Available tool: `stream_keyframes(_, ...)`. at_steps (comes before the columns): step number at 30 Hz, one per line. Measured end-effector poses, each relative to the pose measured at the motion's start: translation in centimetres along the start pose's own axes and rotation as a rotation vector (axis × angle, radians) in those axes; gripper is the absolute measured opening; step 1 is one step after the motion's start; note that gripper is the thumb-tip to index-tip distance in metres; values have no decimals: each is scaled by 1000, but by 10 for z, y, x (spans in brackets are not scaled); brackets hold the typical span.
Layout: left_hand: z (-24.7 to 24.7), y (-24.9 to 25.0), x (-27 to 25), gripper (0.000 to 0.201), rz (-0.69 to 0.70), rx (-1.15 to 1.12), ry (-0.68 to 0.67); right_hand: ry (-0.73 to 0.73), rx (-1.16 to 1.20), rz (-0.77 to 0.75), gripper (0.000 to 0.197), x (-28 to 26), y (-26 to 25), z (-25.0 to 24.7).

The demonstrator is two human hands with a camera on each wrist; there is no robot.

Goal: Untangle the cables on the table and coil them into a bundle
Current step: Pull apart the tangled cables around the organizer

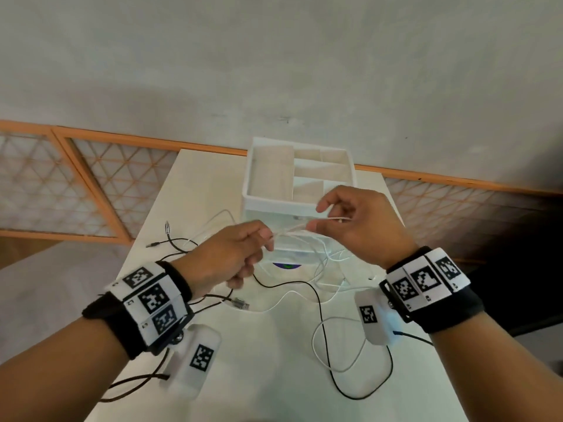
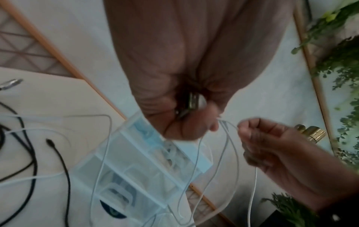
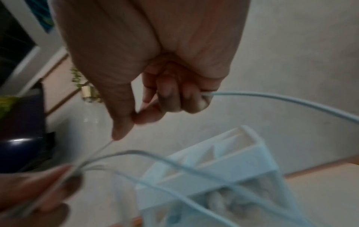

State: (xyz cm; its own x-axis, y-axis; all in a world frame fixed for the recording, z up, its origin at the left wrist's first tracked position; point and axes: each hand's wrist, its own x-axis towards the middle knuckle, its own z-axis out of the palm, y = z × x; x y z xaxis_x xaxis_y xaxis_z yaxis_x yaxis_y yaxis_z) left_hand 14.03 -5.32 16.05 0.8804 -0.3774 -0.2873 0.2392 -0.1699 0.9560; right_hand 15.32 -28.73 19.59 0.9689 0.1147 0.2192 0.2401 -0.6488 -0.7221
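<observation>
Both wrists sit closest to the lens, raised above the worktop [image 1: 213,178] so the white cable [image 1: 292,228] hangs free of the snarl below, which probably makes its path easier to follow. Left hand [image 1: 231,254] has its fingers [image 1: 268,239] curled round several white strands; right hand [image 1: 362,226] pinches the same cable between thumb and forefinger, its other fingers [image 3: 169,98] folded over a further length. Black cable [image 1: 323,324] lies loose on the worktop, crossing white loops in front of the organiser box [image 1: 253,199].
</observation>
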Motion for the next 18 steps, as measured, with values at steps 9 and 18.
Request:
stream_keyframes(9,-43,7,-3,27,96,-126,206,-151,-534,766,53,-4,134,-45)
stream_keyframes(18,-15,-46,22,41,-62,299,250,475,72,251,36,38,35,-89)
